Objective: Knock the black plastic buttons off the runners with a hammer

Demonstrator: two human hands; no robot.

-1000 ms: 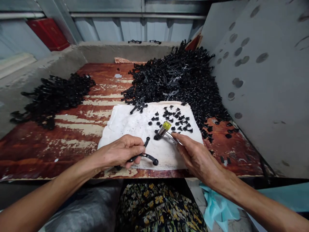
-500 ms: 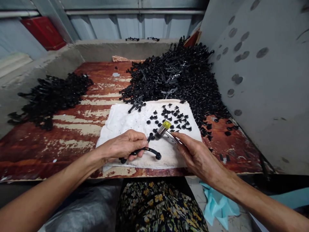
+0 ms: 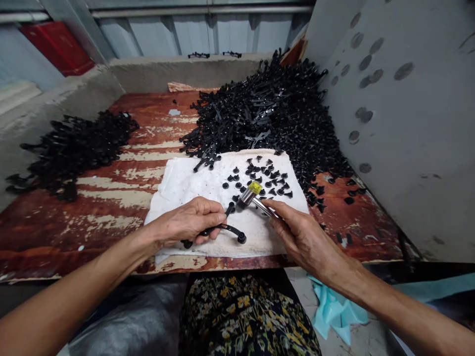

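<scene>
My left hand (image 3: 198,220) is closed round the middle of a black X-shaped bracket (image 3: 233,230), whose curved arms end in round knobs. It is held low over a folded white cloth (image 3: 178,185). My right hand (image 3: 300,232) grips the metal handle of a small mallet (image 3: 249,194) with a yellow face on one end. The mallet's head is just right of the bracket's upper arm; whether they touch I cannot tell. Small black rubber-like feet (image 3: 272,180) lie scattered on the cloth beyond the mallet. Fingers hide the bracket's centre.
A large heap of black brackets and feet (image 3: 256,109) fills the back right of the worn red tabletop (image 3: 111,190). Another pile of brackets (image 3: 77,146) lies at the left. A grey panel (image 3: 404,128) bounds the right side, a concrete ledge (image 3: 148,74) the back.
The view has shifted slightly, moving the scene a little left and up. Both hands keep their holds on the bracket and the mallet, with hardly any movement between them.
</scene>
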